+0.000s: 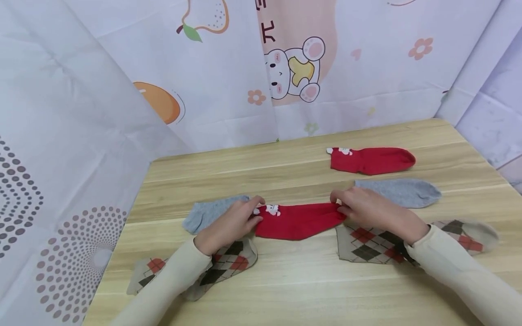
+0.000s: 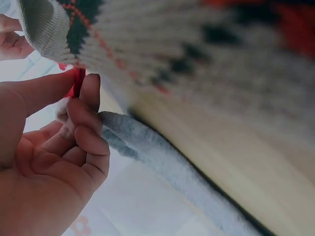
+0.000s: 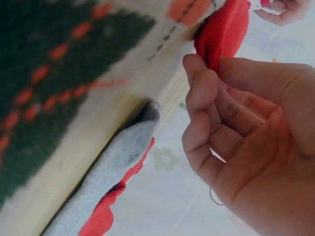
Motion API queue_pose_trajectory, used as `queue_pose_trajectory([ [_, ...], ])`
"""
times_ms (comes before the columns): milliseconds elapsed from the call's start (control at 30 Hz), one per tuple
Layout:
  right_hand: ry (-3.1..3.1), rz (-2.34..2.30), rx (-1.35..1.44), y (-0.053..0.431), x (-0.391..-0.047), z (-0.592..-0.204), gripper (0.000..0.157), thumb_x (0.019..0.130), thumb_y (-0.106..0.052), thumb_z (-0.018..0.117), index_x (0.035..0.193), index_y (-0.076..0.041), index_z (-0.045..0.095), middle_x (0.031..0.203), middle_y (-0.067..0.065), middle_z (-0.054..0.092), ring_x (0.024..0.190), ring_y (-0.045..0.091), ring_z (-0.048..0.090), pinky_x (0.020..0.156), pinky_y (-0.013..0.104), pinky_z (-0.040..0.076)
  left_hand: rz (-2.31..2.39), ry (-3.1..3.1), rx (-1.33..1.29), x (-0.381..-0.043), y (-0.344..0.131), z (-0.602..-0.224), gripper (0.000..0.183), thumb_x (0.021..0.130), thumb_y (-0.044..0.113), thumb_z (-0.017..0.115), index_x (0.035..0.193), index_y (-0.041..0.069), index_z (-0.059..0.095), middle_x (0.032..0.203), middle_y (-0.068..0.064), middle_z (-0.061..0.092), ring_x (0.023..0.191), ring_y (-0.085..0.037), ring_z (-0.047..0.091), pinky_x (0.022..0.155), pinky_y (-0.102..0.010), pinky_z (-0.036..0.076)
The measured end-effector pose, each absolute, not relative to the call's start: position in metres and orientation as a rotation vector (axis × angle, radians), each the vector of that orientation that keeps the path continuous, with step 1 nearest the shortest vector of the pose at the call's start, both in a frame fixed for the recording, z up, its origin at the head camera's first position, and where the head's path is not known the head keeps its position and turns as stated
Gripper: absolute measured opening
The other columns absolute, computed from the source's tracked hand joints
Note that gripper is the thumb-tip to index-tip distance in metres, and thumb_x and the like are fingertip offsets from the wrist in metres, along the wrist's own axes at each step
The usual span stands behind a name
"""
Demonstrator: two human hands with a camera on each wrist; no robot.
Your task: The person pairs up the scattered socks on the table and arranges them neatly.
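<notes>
A red sock (image 1: 299,222) with a white animal figure near its cuff is stretched sideways between both hands in the middle of the table. My left hand (image 1: 234,222) pinches the cuff end between thumb and fingers. At the toe end, my right hand (image 1: 367,208) pinches the red fabric (image 3: 224,34). A grey sock (image 1: 212,213) lies just behind the left hand, and an argyle sock (image 1: 232,262) is partly hidden under the left forearm. Beneath the right wrist lies another argyle sock (image 1: 363,244), with a second grey sock (image 1: 401,192) right behind that hand.
A second red sock (image 1: 379,160) lies flat at the back right of the wooden table (image 1: 285,290). Behind the table's far edge hangs a white printed curtain (image 1: 228,68), which also runs down the left side.
</notes>
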State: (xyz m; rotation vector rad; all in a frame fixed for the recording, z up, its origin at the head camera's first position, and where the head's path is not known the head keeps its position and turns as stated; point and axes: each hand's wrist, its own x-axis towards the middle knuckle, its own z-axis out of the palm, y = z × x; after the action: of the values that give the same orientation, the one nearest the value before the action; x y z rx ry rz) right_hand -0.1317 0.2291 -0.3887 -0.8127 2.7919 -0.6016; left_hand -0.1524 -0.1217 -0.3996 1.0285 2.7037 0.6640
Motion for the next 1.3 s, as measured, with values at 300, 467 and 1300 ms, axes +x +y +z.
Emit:
queue_pose_trajectory([
  [300,2.780,-0.554,-0.749,0.234,-0.133,-0.383,0.021,0.088,-0.006,0.073,0.108,-0.005,0.066,0.073,-0.007,0.059,0.057,0.006,0.050,0.056,0.024,0.047,0.633,2.744,1.076,-0.142,-0.125,-0.391,0.047,0.092,0.012,0.072,0.133,0.005,0.051,0.071,0.010,0.056,0.055,-0.003,0.049,0.050,-0.018,0.046],
  [467,2.770,-0.556,-0.709,0.240,-0.133,-0.379,0.023,0.090,-0.014,0.073,0.111,-0.006,0.066,0.074,-0.008,0.058,0.059,0.008,0.051,0.056,0.026,0.046,0.604,2.820,1.136,-0.138,-0.122,-0.382,0.042,0.091,0.012,0.072,0.129,0.007,0.055,0.069,0.012,0.051,0.054,-0.003,0.046,0.049,-0.017,0.044],
  [1300,2.992,-0.586,-0.658,0.251,-0.143,-0.362,0.025,0.090,-0.022,0.075,0.106,-0.004,0.068,0.078,-0.002,0.064,0.067,0.010,0.059,0.067,0.034,0.055,0.586,2.936,1.248,-0.150,-0.109,-0.356,0.032,0.094,0.020,0.069,0.124,0.012,0.060,0.089,0.003,0.060,0.075,-0.011,0.055,0.066,-0.024,0.049],
])
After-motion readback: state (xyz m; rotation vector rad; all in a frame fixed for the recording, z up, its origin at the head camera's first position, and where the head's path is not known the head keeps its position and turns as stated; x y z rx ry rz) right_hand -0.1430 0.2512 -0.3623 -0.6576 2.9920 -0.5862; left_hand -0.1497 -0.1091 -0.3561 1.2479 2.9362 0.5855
